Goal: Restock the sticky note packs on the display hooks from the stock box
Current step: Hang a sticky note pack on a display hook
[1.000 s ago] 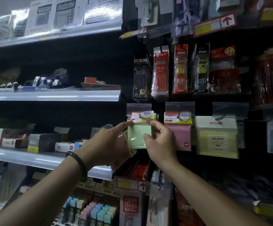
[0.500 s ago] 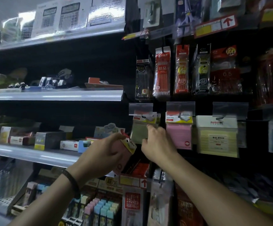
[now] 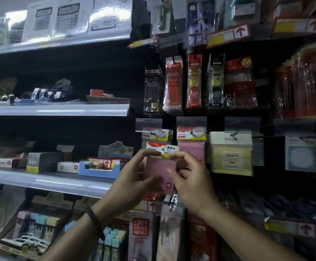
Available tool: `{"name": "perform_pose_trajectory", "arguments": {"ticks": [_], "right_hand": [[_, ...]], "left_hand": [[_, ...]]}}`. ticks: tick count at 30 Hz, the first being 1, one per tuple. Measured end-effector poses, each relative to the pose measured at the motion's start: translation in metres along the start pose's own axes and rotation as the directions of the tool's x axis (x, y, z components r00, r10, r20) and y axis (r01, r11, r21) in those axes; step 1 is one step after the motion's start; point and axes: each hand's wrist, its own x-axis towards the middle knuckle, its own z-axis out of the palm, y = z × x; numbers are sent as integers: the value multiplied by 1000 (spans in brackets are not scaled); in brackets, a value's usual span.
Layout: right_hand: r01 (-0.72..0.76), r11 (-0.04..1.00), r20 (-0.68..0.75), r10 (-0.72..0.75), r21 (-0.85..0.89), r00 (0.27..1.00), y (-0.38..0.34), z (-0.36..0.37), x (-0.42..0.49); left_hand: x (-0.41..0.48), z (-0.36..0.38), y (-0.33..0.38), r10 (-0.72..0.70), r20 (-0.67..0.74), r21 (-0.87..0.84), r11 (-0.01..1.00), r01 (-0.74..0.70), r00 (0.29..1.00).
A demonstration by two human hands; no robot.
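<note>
Pink sticky note pack (image 3: 160, 168) is in hand, held off the rack and upright, face to camera, header card (image 3: 164, 150) on top. That probably keeps the hang hole readable for lining up with a hook. Left hand (image 3: 132, 179) is at the pack's 9 o'clock and right hand (image 3: 193, 179) at 3 o'clock, one per side so it can't swing or twist. Left grip: narrow pinch, index tip on the header's top-left corner, thumb lower at the pack's left edge, other fingers loosely curled and hidden behind. Right grip: also narrow, index on the header's right end, thumb pad flat on the pink face, remaining fingers curled under and holding nothing else. The pack isn't on any hook yet. The hook with the green-yellow pack (image 3: 158, 135) sits at 12 o'clock, just above and behind. The hung pink packs (image 3: 191, 151) at 1 o'clock are the colour match, so that's my guess for target. Pale yellow pack (image 3: 230, 155) is further out at 3 o'clock. The hang hole is too blurred to see. I can't pick out the stock box.
</note>
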Motion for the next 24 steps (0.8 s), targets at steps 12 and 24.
{"name": "perform_pose_trajectory", "arguments": {"ticks": [12,24], "right_hand": [[69,997,-263,-73,-23,962,17,-56,26],[55,996,-272,-71,-63,960,23,-57,50]], "left_hand": [[38,46,13,237,-105,294,935,-197,966],[58,55,2,250,-68,342,915,-213,966]]}}
